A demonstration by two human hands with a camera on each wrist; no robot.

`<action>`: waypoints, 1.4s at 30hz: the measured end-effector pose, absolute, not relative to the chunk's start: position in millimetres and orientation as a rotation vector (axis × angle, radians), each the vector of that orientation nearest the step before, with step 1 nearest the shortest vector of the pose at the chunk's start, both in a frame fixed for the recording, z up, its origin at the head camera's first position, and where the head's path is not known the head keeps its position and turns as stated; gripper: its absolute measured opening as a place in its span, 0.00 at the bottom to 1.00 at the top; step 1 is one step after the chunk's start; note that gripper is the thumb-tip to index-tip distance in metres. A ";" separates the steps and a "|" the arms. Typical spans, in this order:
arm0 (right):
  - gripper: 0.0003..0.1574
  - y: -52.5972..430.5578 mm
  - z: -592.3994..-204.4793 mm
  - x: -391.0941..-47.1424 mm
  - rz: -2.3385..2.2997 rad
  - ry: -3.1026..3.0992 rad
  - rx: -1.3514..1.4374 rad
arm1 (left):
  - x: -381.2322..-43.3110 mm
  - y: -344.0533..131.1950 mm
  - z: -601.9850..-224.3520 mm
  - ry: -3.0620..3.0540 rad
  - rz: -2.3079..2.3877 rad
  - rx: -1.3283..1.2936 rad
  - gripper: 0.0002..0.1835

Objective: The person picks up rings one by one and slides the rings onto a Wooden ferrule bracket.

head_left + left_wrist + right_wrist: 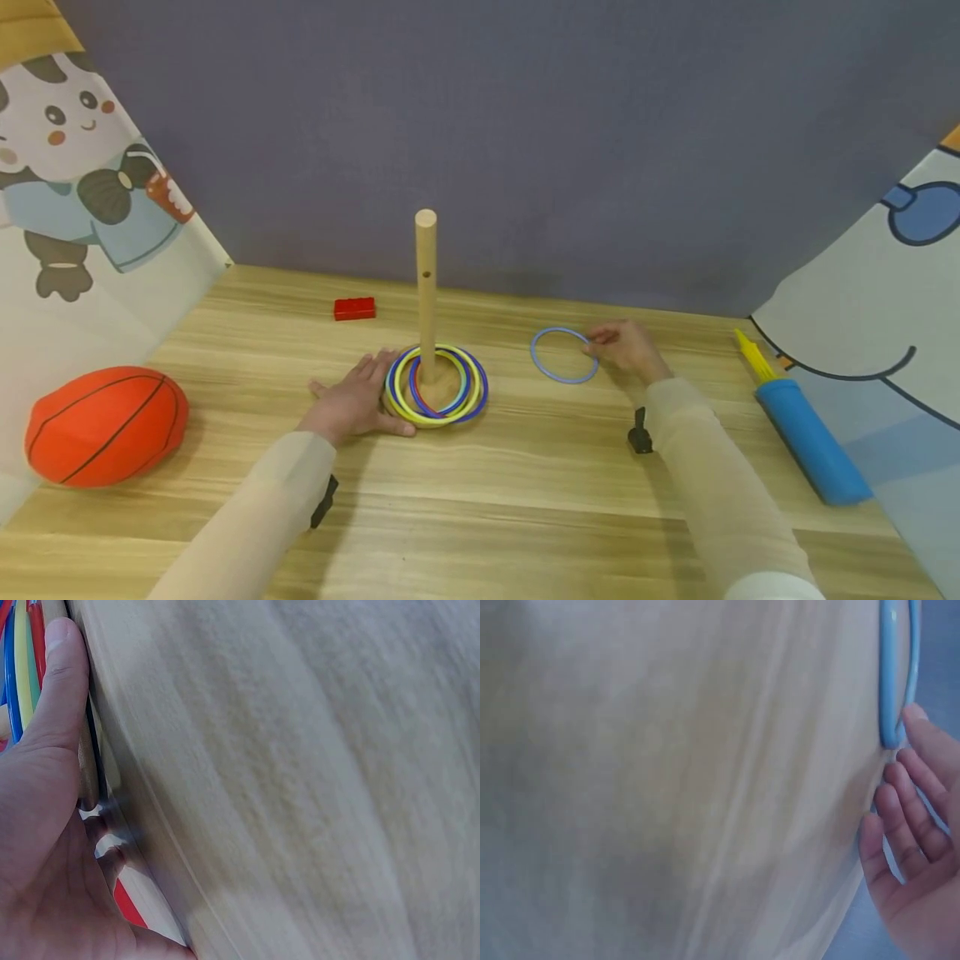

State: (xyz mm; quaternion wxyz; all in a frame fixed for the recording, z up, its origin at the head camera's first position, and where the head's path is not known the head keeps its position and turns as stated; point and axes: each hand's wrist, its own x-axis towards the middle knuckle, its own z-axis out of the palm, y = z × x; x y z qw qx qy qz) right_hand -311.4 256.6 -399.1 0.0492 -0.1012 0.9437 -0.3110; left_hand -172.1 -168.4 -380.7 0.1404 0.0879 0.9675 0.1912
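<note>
A wooden post point(427, 292) stands upright on a round base, with several yellow, blue, red and green rings point(480, 400) stacked around its foot. My left hand point(356, 402) rests against the left side of this stack, thumb spread toward the front and fingers straight toward the back. In the left wrist view, the thumb point(64, 682) lies along the base's edge beside the rings. To the right of the post, a light blue ring point(564, 381) is close over the table. My right hand point(626, 346) pinches its right edge between thumb and fingertips.
A red toy brick point(354, 309) lies behind and left of the post. An orange-red basketball point(108, 427) sits at the left. At the right lies a blue hand pump point(810, 442) with a yellow nozzle. A grey partition point(525, 150) borders the back of the wooden table point(480, 517).
</note>
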 end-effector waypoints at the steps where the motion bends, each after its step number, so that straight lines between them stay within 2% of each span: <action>1: 0.22 256.4 -400.0 -311.0 -0.938 2.891 -0.305 | -172.1 -168.5 -380.8 2.797 0.554 0.256 0.68; 9: 0.15 254.4 -402.6 -308.8 -0.929 2.941 -0.276 | -171.7 -167.7 -379.4 2.798 0.562 0.259 0.68; 24: 0.12 256.5 -405.5 -308.9 -0.915 2.955 -0.351 | -170.1 -167.7 -378.2 2.792 0.559 0.249 0.69; 32: 0.14 261.6 -398.3 -305.1 -0.889 2.957 -0.372 | -171.4 -166.9 -381.1 2.788 0.548 0.251 0.69; 37: 0.15 262.0 -394.6 -301.9 -0.867 2.965 -0.444 | -171.5 -167.5 -381.6 2.796 0.544 0.252 0.69; 42: 0.12 260.6 -391.5 -298.6 -0.833 3.015 -0.542 | -172.0 -167.0 -381.6 2.801 0.537 0.255 0.69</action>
